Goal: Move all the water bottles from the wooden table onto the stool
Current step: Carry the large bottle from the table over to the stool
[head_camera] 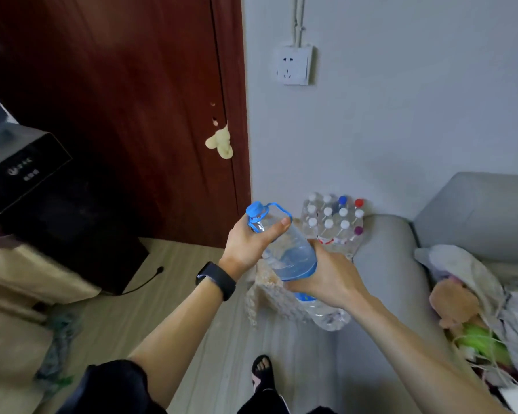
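From your head camera, you hold one water bottle [287, 252] in the air with both hands, tilted, its blue cap up and to the left. Your left hand [248, 243] curls round the shoulder just under the cap. Your right hand [329, 276] wraps the lower body over the blue label.

Right beneath the bottle sits a pale woven thing [266, 289], too blurred to name. Behind it, a pack of bottles [332, 225] stands against the wall, touching the arm of the grey sofa [386, 264]. Crumpled clothes [467, 276] lie on the sofa. A dark red door [132, 115] rises at left, a black box [21, 168] before it, and a cable [144, 282] trails across the floor. Your sandalled foot [262, 372] shows below.
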Available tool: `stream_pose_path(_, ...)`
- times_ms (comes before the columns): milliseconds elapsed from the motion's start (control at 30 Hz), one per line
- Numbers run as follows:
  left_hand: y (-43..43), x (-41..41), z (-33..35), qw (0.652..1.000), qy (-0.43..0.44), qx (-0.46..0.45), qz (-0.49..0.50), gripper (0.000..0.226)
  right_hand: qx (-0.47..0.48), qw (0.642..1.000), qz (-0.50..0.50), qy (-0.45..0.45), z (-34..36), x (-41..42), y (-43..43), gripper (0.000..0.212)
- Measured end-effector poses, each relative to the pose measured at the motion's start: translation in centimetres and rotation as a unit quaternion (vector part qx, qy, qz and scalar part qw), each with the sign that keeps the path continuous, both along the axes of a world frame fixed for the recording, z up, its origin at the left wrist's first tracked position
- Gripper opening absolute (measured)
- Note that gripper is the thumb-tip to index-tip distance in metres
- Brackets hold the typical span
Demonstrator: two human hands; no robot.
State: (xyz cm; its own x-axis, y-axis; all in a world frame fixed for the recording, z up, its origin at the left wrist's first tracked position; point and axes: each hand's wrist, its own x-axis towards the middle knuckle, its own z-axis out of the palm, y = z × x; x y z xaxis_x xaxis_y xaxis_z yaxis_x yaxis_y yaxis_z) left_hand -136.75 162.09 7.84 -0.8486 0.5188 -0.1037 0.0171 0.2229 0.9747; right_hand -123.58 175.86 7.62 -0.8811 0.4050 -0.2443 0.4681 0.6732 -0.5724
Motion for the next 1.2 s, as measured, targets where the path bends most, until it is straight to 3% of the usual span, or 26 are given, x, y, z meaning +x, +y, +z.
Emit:
stream_pose_path(233, 9.1, -9.6, -3.5, 0.997, -0.041, -0.062, -0.015, 0.059, -0.045, 0.999, 0.002, -0.028, -3.4, -9.2, 8.7, 0.065)
stream_pose_path(400, 12.9, -13.9, -7.1, 0.993, -0.081, -0.081, 0.032, 0.035, -0.082, 0.994, 0.034, -0.066, -8.8, -15.6, 13.7, 0.068)
stream_pose_path(500, 15.2, -16.9, -9.3, 0.985, -0.105, -0.125, 0.054, 0.032, -0.140, 0.986, 0.033, -0.081, -12.4, -18.9, 15.5, 0.068)
stream_pose_path(767, 22.1, -22.5, -17.4, 0.967, -0.025, -0.250, 0.048, 0.039, -0.251, 0.965, -0.014, -0.081, -22.0, -27.0, 19.0, 0.068)
stream_pose_path(867, 23.9, -24.4, -20.8, 0.959, -0.018, -0.281, 0.028, 0.039, -0.276, 0.956, -0.035, -0.089, -24.4, -28.5, 21.1, 0.056)
stream_pose_path(1033, 25.3, -25.6, -25.2, 0.956, 0.007, -0.293, 0.025, 0.045, -0.048, 0.996, -0.028, -0.065, -27.8, -28.6, 24.8, 0.037)
stream_pose_path(1133, 25.9, -26.7, -27.0, 0.962, 0.002, -0.271, 0.036, 0.050, 0.040, 0.999, -0.036, 0.005, -29.9, -28.5, 26.5, 0.027)
stream_pose_path(1200, 26.9, -27.6, -28.1, 0.965, 0.002, -0.259, 0.040, 0.051, 0.118, 0.991, -0.028, 0.051, -31.5, -28.9, 27.8, 0.033)
